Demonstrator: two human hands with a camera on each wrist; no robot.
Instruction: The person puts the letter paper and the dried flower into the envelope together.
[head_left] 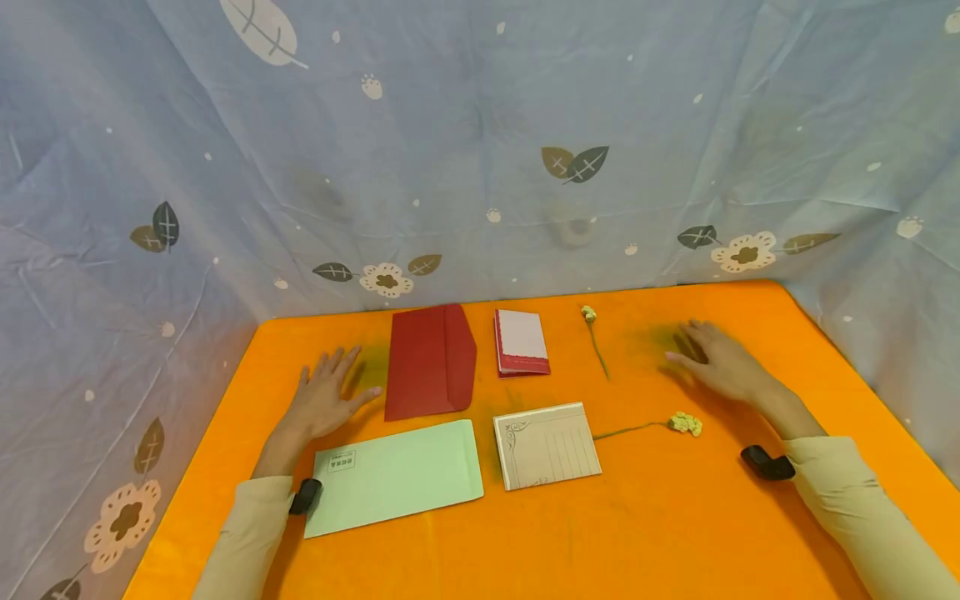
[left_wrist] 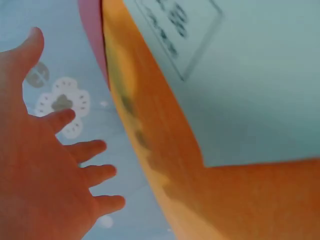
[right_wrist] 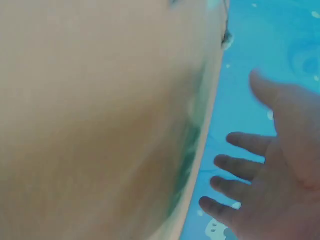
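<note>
My left hand (head_left: 327, 398), fingers spread and holding nothing, hovers at the left of the table, just left of a red envelope (head_left: 420, 362). Below that hand lies a pale green envelope (head_left: 397, 477) with a small printed box at its upper left corner; the left wrist view shows this envelope (left_wrist: 260, 100) up close. On the right side my right hand (head_left: 720, 362) is held with fingers apart and nothing in it. Nearest to it are two small yellow flowers on thin stems, one upright at the back (head_left: 589, 315), the other flower (head_left: 685, 423) lying sideways with its stem end at a cream lined card (head_left: 547, 447).
A folded white and red card (head_left: 522, 342) lies between the red envelope and the back flower. Orange cloth (head_left: 637, 533) covers the table. A blue patterned curtain (head_left: 465, 167) hangs behind and at both sides. Each wrist wears a black camera.
</note>
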